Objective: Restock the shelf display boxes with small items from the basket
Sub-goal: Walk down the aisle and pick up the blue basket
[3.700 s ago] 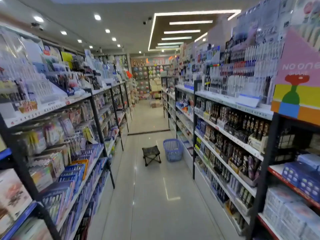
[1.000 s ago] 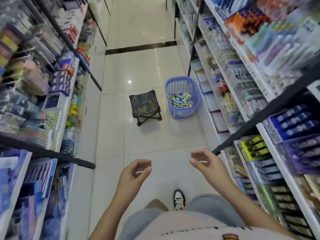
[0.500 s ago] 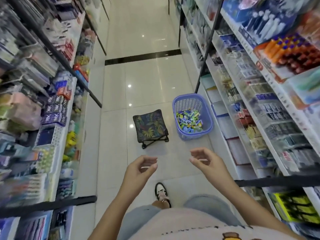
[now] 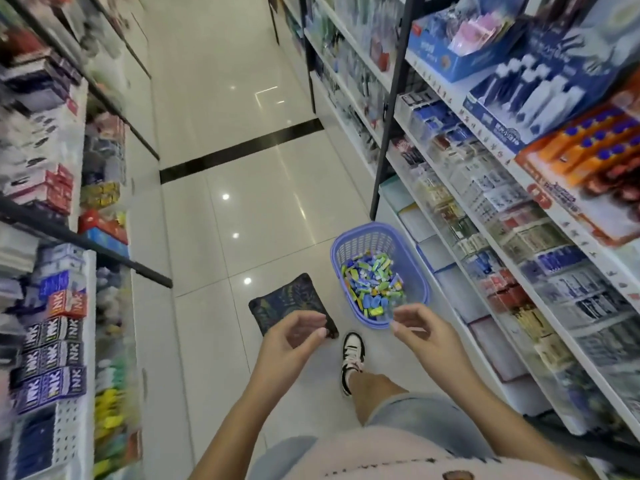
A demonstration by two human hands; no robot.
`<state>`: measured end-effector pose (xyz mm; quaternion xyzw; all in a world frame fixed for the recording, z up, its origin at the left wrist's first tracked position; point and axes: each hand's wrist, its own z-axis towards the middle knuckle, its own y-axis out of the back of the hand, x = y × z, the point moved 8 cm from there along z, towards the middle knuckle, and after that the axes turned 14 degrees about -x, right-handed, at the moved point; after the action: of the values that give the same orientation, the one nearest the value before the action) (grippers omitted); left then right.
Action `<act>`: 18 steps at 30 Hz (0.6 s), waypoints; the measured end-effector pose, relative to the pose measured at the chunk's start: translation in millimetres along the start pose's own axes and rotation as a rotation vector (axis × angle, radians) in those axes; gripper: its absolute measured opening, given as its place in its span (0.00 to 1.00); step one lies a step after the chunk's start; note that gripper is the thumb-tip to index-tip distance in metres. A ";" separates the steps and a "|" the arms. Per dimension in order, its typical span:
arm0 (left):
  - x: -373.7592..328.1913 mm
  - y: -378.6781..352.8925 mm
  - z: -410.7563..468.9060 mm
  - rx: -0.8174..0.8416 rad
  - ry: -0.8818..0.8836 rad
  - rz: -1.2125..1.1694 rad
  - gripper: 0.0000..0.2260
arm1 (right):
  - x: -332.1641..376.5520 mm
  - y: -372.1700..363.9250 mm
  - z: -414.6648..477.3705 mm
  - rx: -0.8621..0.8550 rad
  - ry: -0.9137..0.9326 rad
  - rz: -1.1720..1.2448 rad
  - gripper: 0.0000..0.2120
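Both hands are raised in front of the body, near the camera. Left hand [image 4: 294,336]: grip loose, fingers half curled, nothing in it. Right hand [image 4: 420,329]: the same, thumb and fingers apart, empty. One sneaker [image 4: 352,351] is planted on the floor between them.

Just beyond the left hand is a low folding stool [image 4: 280,303] with a dark leaf-print seat. Just right of it, below the right shelving, is the blue plastic basket [image 4: 333,252]. The small items [image 4: 372,282] are in the basket, a loose heap of blue, green and yellow packets; the type is not readable.

Step in hand, as judged: reaching the basket; no restocking is evident yet. To do it well, settle onto the stool first, then scoop with the right hand, which is nearest the basket. Take a small handful so nothing spills. Match colours to the clear display boxes [image 4: 530,237] on the right shelves; which box is short of stock is probably not decidable here, since the edges are blurred.

Surface: glossy white tile floor [image 4: 242,220] with ceiling-light reflections, crossed further off by a dark strip [image 4: 242,152]. The aisle is narrow. Left shelves carry ink cartons [image 4: 52,341].
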<state>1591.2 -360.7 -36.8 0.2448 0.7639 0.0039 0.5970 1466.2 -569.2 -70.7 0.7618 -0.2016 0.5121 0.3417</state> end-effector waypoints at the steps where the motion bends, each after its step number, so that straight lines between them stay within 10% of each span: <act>1: -2.6 -1.5 17.8 0.004 0.003 0.019 0.06 | 9.9 -7.0 21.5 0.003 0.005 0.001 0.07; 18: -100.3 -150.2 266.6 0.472 -0.342 0.379 0.08 | 0.0 15.8 204.8 -0.341 -0.256 0.022 0.06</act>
<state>1796.2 -607.2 -66.9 0.5108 0.5735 -0.1030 0.6321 1587.4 -729.0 -115.3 0.7495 -0.3357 0.3731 0.4317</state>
